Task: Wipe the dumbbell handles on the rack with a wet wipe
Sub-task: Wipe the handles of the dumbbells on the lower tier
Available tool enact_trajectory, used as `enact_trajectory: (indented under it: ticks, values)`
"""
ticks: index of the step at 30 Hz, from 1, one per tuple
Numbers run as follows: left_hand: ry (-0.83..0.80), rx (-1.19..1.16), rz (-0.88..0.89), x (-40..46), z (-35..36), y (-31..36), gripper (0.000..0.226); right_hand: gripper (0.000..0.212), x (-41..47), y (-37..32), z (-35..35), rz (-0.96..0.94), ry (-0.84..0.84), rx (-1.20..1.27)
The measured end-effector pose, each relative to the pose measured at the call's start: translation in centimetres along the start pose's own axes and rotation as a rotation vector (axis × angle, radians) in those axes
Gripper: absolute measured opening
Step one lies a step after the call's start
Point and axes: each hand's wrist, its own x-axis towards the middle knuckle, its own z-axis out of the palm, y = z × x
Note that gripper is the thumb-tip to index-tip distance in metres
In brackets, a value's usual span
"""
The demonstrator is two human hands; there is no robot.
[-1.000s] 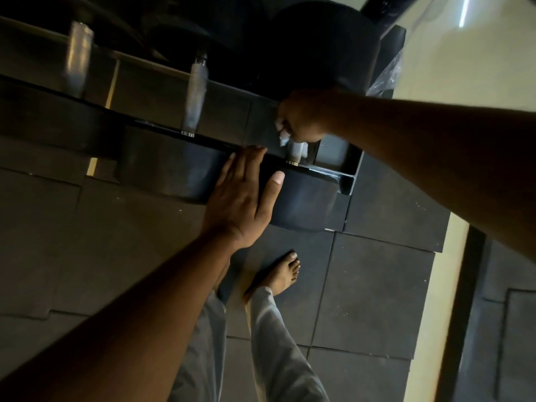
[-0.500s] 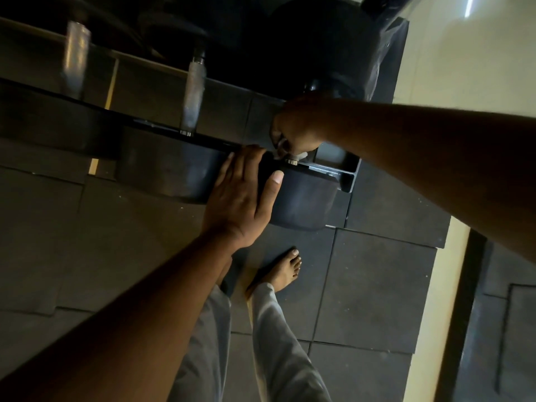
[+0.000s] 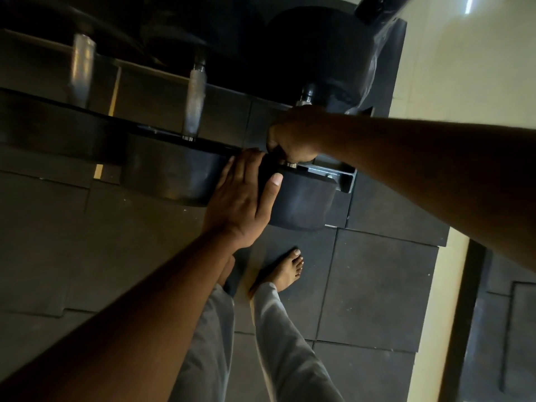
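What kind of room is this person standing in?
Most likely a gym or home workout room: a rack holds dumbbells with metal handles and thick dark heads, and the floor is dark rubber-like tiles.

A single head-worn wide-angle view looks steeply down from close above the black metal dumbbell rack, its front edge crossing mid-frame, dark rubber floor tiles below.
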Motion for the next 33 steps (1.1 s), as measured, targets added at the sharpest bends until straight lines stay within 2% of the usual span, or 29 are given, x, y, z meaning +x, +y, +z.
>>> enact_trajectory:
  ticks: [4,7,12,17,24,28,33]
  values:
    - [-0.070,-0.015,-0.056,0.0,-1.1,0.5,0.072,0.018,-0.5,0.1,-0.2,0.024,0.107,0.087]
    - [-0.111,0.026,-0.067,0.1,-2.6,0.9,0.073,0.016,-1.5,0.0,0.6,0.136,0.130,0.307]
    - [-0.073,0.060,-0.071,0.3,-6.0,2.2,0.057,0.018,-5.9,-1.2,2.4,0.292,0.419,0.682]
    - [-0.075,0.096,-0.009,0.0,-10.3,3.5,0.050,0.027,-11.4,-3.2,1.5,0.413,0.555,0.849]
    - [-0.079,0.138,0.041,-4.6,-17.4,8.0,0.049,0.021,-20.5,-8.1,-2.4,0.385,0.637,1.074]
    - [-0.106,0.136,0.084,-9.2,-21.3,11.5,0.046,0.023,-26.2,-12.3,-5.1,0.409,0.725,1.081]
    - [-0.111,0.139,0.130,-13.9,-26.5,15.4,0.047,0.033,-31.8,-16.6,-7.7,0.405,0.782,0.971]
